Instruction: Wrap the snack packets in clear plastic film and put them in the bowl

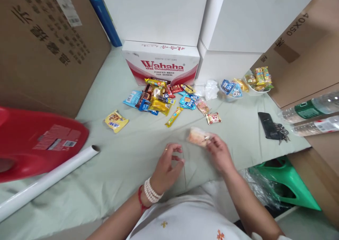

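Note:
Between the fingertips of my right hand (218,151) is one end of a small wrapped snack packet (198,137), pale and orange-brown and slightly blurred. My left hand (169,167) hovers to the left of it, fingers curved and apart with nothing in them. Beyond my hands lies a heap of wrapped snacks (160,105) in several colours. Nearer to me are a yellow stick packet (174,117), a red and cream packet (213,118) and a pink packet (202,106). A yellow cookie packet (116,121) sits apart on the left.
Behind the heap stands a Wahaha water box (162,65). Two tubs of snacks (231,96) (261,90) stand back right. A phone (268,125) with keys and plastic bottles (315,107) lie right. A red jug (39,144) and white roll (50,180) lie left.

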